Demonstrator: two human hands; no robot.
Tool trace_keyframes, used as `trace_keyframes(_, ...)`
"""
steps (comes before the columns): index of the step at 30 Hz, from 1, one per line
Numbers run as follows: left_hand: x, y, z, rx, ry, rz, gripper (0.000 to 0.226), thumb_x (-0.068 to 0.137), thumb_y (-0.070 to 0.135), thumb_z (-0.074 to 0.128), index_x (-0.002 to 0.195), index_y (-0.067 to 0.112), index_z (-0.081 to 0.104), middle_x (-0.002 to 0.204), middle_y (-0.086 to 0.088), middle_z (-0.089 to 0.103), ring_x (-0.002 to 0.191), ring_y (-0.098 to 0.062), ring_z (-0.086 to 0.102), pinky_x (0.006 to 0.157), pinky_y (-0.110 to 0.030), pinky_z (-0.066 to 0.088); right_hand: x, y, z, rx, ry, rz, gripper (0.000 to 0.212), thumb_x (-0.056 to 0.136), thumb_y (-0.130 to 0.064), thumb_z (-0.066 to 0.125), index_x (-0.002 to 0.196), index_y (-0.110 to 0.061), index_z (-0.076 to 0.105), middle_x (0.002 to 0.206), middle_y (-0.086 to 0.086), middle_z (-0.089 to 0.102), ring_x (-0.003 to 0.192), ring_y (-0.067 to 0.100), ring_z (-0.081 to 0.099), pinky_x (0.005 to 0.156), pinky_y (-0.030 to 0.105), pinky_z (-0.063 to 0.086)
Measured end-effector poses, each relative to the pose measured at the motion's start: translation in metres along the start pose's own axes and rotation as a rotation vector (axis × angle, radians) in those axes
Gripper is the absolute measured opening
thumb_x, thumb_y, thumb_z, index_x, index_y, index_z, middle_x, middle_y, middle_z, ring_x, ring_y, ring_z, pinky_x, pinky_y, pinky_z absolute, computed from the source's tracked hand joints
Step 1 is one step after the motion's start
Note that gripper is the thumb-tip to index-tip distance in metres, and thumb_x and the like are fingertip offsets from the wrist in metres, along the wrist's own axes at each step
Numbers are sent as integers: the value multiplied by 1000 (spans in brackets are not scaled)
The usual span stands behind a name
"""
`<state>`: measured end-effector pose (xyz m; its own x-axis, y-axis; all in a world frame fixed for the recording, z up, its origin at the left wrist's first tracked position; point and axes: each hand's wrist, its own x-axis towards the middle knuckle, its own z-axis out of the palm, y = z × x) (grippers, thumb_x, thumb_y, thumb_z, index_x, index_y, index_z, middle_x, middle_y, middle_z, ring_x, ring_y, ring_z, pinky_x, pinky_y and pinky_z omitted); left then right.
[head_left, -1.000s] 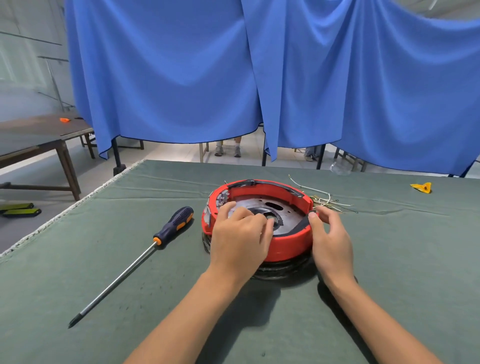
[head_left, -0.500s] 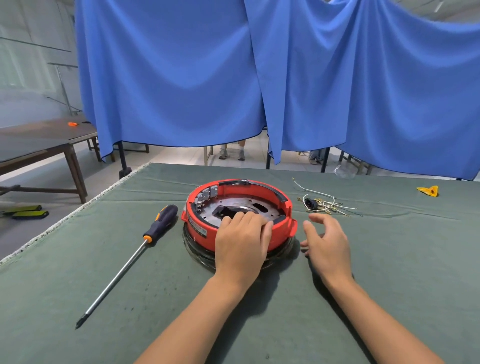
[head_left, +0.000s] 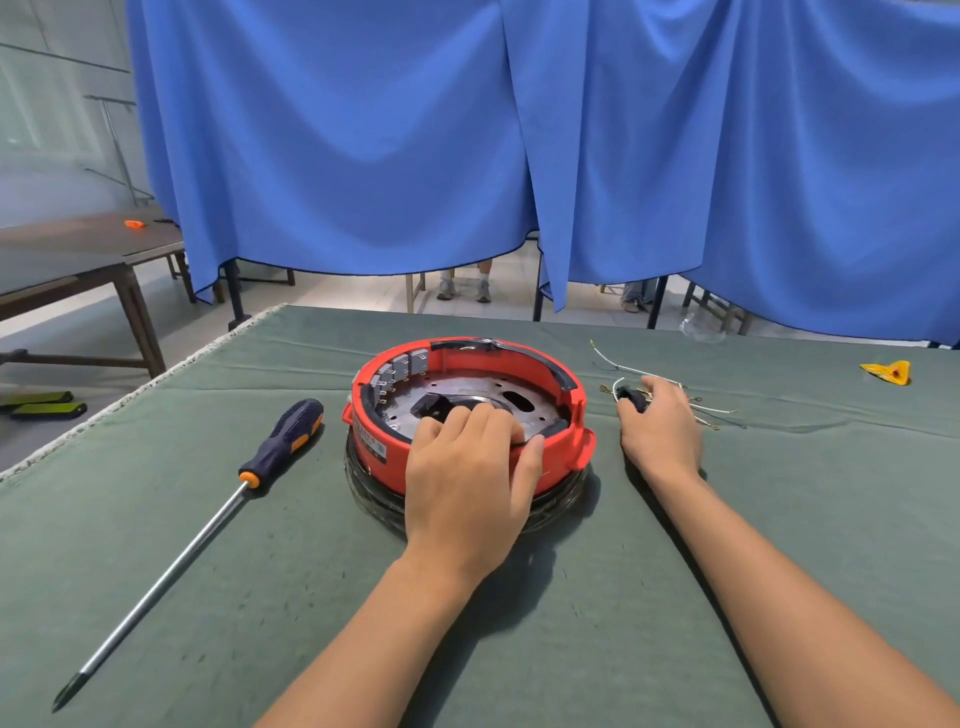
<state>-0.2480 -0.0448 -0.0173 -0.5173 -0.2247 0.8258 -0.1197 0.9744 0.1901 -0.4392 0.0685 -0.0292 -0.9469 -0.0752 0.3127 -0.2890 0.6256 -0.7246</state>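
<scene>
A round red housing (head_left: 566, 447) with a grey metal plate inside sits upside down on a green cloth-covered table (head_left: 779, 519), over a black ring. My left hand (head_left: 467, 483) grips its near rim, fingers curled over the edge onto the plate. To the right of the housing, my right hand (head_left: 660, 426) rests on the cloth, its fingers curled round a small black part (head_left: 631, 399) joined to a bundle of thin white and yellow wires (head_left: 696, 405).
A long screwdriver (head_left: 208, 519) with a dark blue and orange handle lies left of the housing. A yellow scrap (head_left: 888, 371) sits at the far right. Blue curtains (head_left: 467, 130) hang behind the table. A wooden table (head_left: 78, 260) stands at left.
My right hand left the housing's right rim and moved right and back to the wire bundle, taking hold of the black part. The housing turned under my left hand.
</scene>
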Motion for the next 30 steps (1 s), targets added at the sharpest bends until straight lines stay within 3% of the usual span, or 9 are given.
trace_keyframes(6,9,-6,10,-1,1,7,30,90,35,48,73,14,63,70,3,62,64,-22,56,64,-37,42,26,4,13,-126,-21,25,43,94,-26,50,136,-16,49,136,10,53,121,32,51,94,38,41)
trace_keyframes(9,10,-7,12,-4,3,10,30,89,35,47,73,14,63,68,3,62,63,-22,57,63,-37,44,31,5,14,-139,0,59,35,92,-18,51,127,-18,57,131,11,54,115,33,54,91,37,42)
trace_keyframes(13,9,-6,11,-8,0,11,30,89,35,47,74,15,63,68,4,63,62,-21,57,64,-38,41,22,2,13,-194,-17,-82,30,87,-10,52,107,-23,70,120,10,59,104,34,59,81,35,44)
trace_keyframes(16,9,-7,10,-20,-20,0,30,90,35,46,74,15,63,68,5,63,63,-20,57,66,-36,38,8,-1,6,23,22,-185,20,87,-12,55,96,-23,69,105,3,62,78,28,68,79,38,52)
trace_keyframes(19,9,-6,8,-36,-57,-24,31,90,37,45,75,16,63,68,5,63,64,-19,58,68,-34,37,-16,-4,-4,290,23,-169,18,90,-9,53,90,-24,62,95,0,64,51,16,67,58,43,57)
trace_keyframes(23,10,-3,2,-73,-89,-64,30,88,38,46,73,18,63,66,5,63,62,-18,58,69,-31,32,-52,-11,-13,532,-2,-38,21,89,-5,54,86,-24,63,90,-4,66,50,13,67,40,27,51)
trace_keyframes(27,8,-6,-7,-82,-96,-55,40,88,42,43,61,17,60,55,4,57,55,-19,53,65,-28,28,-84,-19,-29,665,8,64,17,88,-2,58,87,-18,64,83,-2,66,47,12,63,43,27,53)
trace_keyframes(30,6,-16,-14,-105,-78,-35,45,88,40,41,54,13,55,51,1,52,52,-21,48,61,-29,34,-104,-22,-43,769,-45,78,18,90,0,57,83,-16,63,83,4,66,49,16,64,43,27,52)
